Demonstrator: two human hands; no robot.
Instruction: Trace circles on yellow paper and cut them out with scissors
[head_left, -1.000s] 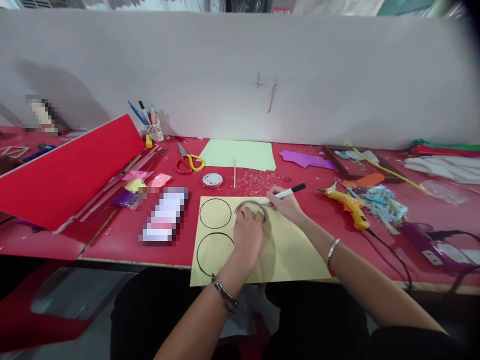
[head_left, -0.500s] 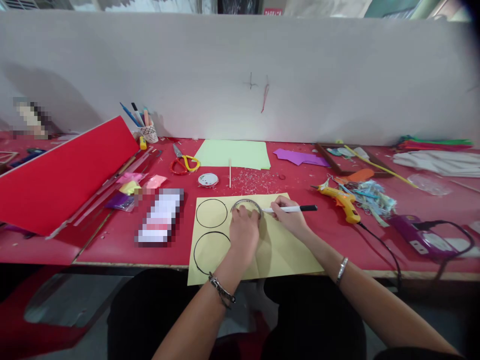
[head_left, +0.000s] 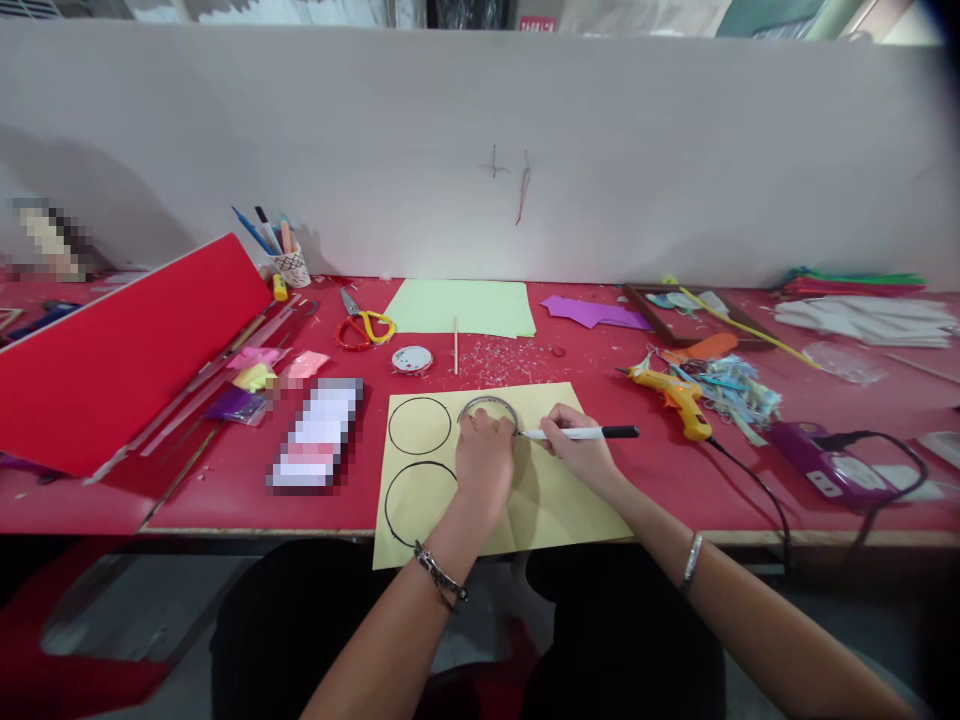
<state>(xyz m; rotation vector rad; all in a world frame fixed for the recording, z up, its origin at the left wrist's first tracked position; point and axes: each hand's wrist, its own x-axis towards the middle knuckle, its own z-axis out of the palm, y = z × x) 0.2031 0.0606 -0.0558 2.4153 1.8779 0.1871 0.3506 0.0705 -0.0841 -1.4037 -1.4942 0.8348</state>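
Note:
A yellow sheet of paper (head_left: 555, 510) lies at the table's front edge, with two black circles drawn down its left side. My left hand (head_left: 486, 455) holds a grey-rimmed ring (head_left: 489, 402) flat on the sheet, fingers bent down over it and hiding its lower part. My right hand (head_left: 581, 445) pinches a white marker with a black end (head_left: 592, 433). The marker's tip meets the sheet at the ring's right edge, and its black end points right.
A phone (head_left: 319, 435), scissors (head_left: 364, 325) and a small white disc (head_left: 412, 359) lie left of the sheet. Pale green paper (head_left: 465, 307) is behind. Rightward are a yellow glue gun (head_left: 679, 400), tangled threads (head_left: 739, 390) and a purple power strip (head_left: 829, 465). A red board (head_left: 142, 350) leans at left.
The marker tip has moved down along the ring's right edge, with my right hand following. My left hand stays on the ring. The whole view has shifted slightly.

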